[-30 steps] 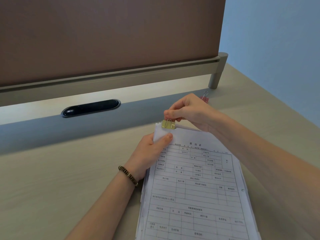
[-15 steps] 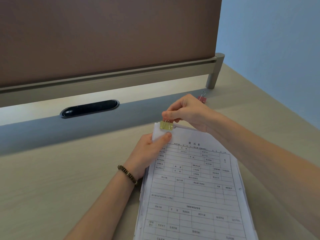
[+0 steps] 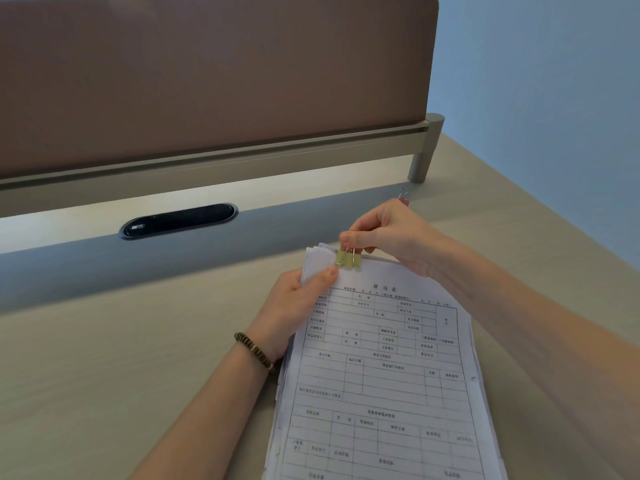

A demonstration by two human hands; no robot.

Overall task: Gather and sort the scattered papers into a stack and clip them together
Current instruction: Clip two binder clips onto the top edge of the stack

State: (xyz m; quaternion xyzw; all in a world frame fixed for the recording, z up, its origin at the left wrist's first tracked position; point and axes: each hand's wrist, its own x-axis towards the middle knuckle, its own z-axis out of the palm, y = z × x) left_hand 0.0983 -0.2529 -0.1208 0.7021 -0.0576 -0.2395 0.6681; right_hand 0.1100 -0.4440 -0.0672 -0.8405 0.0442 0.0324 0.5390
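A stack of printed forms [image 3: 381, 375] lies on the wooden desk, its top left corner lifted. My left hand [image 3: 298, 306] pinches that corner, thumb on the top sheet. A gold binder clip [image 3: 348, 259] sits on the stack's top edge just right of the corner. My right hand [image 3: 391, 233] holds the clip's wire handles between thumb and fingers. The sheets at the corner fan apart slightly to the left of the clip.
A red binder clip [image 3: 403, 199] lies on the desk behind my right hand, near the post of the brown divider panel [image 3: 214, 71]. A black oval cable port [image 3: 180, 220] sits in the grey strip at the back. Blue wall stands to the right.
The view has shifted slightly. Both hands stay at the stack's top left corner with the gold clip; the clip sits a little further onto the paper edge.
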